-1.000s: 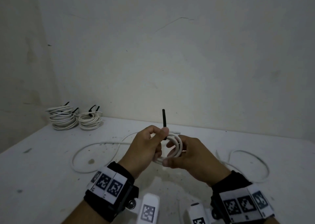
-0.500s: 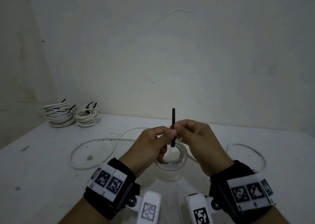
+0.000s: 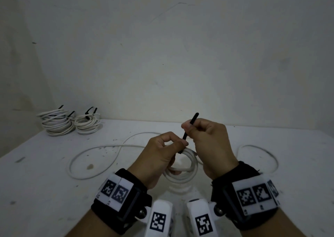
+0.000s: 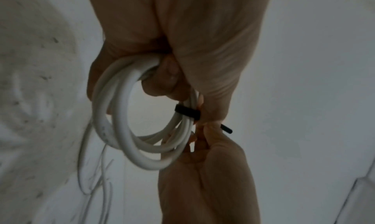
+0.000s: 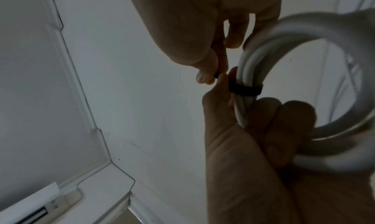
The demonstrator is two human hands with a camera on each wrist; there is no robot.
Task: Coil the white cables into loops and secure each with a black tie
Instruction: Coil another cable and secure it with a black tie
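Observation:
My left hand (image 3: 178, 146) grips a small coil of white cable (image 3: 182, 171) above the table, fingers curled through the loops. A black tie (image 3: 188, 132) is wrapped once round the coil's strands (image 4: 186, 112) beside my left thumb. My right hand (image 3: 188, 128) pinches the tie's free length between thumb and forefinger, just above and right of the left hand. The tie slants up to the right and its tip (image 3: 196, 114) sticks out past my fingers. In the right wrist view the tie band (image 5: 245, 89) crosses the coil (image 5: 304, 34).
Loose white cable (image 3: 101, 150) trails over the white table (image 3: 45, 182) to the left, and another loop (image 3: 262, 150) lies to the right. Two tied cable coils (image 3: 56, 124) (image 3: 86, 125) sit at the back left by the wall.
My right hand let go of the coil, took the black tie and drew it up and to the right. The tie went from upright to slanted. The left hand kept hold of the coil.

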